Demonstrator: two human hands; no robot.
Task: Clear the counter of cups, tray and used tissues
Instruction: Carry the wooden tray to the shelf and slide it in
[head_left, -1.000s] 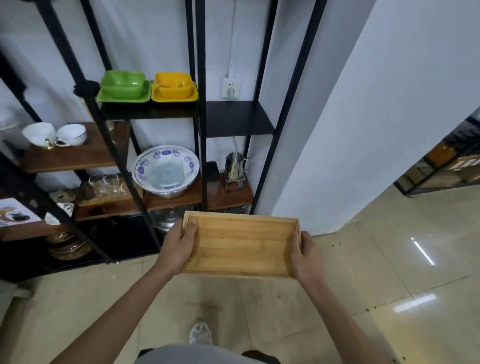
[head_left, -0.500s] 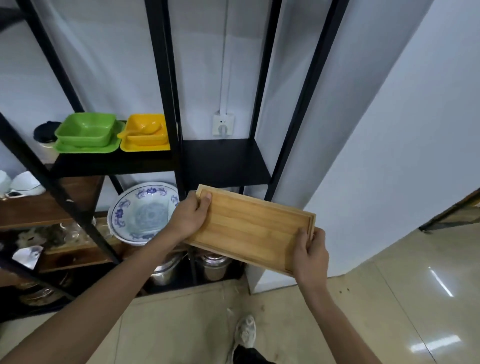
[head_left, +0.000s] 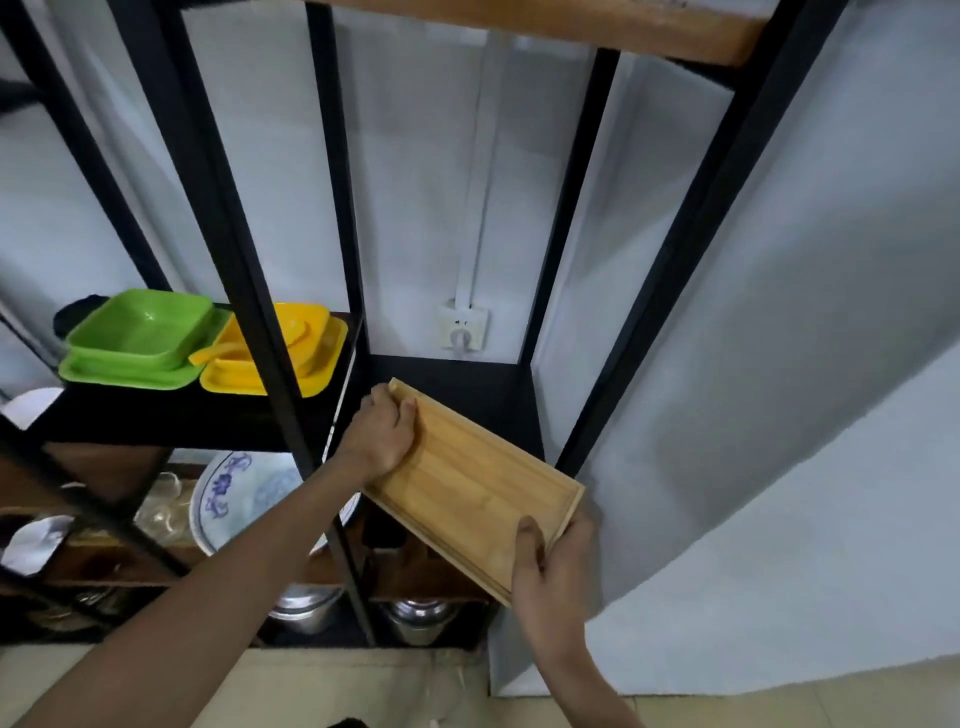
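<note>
I hold an empty wooden tray (head_left: 478, 488) with both hands in front of a black metal shelving unit. My left hand (head_left: 382, 436) grips its far left corner, thumb over the rim. Its near right end is gripped by my right hand (head_left: 550, 566), thumb inside the tray. The tray is turned diagonally, and its far end lies over the front of a bare black shelf (head_left: 467, 395). No cups or tissues are in sight.
Green dishes (head_left: 140, 338) and yellow dishes (head_left: 280, 353) sit on the shelf to the left. A black upright post (head_left: 249, 291) stands between them and me. A wall socket (head_left: 462, 327) is behind the black shelf. A blue-patterned bowl (head_left: 244, 499) and metal pots (head_left: 415, 618) are below.
I have stepped closer to the shelves and lifted the tray up and forward. It has turned further diagonal, its far end now reaching the black shelf.
</note>
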